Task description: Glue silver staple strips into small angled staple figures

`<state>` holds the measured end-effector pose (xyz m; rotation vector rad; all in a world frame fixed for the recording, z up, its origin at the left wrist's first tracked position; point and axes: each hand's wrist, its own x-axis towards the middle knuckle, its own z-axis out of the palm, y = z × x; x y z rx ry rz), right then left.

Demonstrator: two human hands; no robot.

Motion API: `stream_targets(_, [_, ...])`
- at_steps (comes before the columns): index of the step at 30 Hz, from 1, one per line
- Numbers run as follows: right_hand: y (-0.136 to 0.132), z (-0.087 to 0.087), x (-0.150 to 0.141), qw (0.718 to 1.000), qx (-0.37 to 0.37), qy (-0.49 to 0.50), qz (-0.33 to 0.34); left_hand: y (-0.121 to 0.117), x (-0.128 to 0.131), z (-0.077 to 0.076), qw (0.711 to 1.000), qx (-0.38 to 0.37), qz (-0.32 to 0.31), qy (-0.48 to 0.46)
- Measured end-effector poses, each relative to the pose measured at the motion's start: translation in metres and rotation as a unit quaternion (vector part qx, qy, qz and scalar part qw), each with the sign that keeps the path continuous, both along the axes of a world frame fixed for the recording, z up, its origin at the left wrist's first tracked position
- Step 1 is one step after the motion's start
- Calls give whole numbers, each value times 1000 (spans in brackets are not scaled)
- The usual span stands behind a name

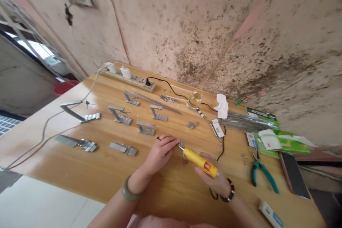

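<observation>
Yellow tool [200, 162] slants tip-first toward the table [107, 174]'s far left corner, right hand [213, 178] gripping it. Left hand [160, 153] curls beside its tip, grip unclear.

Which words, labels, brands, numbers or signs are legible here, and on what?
None can be read.
White tag: dark barcode-like marks, too small.
Yellow tool in the right hand: orange-red label, blurred.
White box, bottom right: blue marking, blurred.
Small box above the pliers: print too small.
Green packet: nothing legible.

Right hand [211, 176] grips yellow tool [200, 162] above table [171, 192].
</observation>
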<state>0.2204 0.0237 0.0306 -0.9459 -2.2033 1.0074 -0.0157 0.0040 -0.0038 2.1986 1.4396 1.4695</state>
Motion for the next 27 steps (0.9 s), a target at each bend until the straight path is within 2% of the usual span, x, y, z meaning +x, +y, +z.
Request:
stream_targets(20, [2, 2, -2, 997, 70, -32, 6, 2, -2, -5, 1000, -2, -6, -12])
stream_targets(27, [0, -2, 1, 996, 75, -33, -29, 1, -2, -4, 1000, -1, -14, -18])
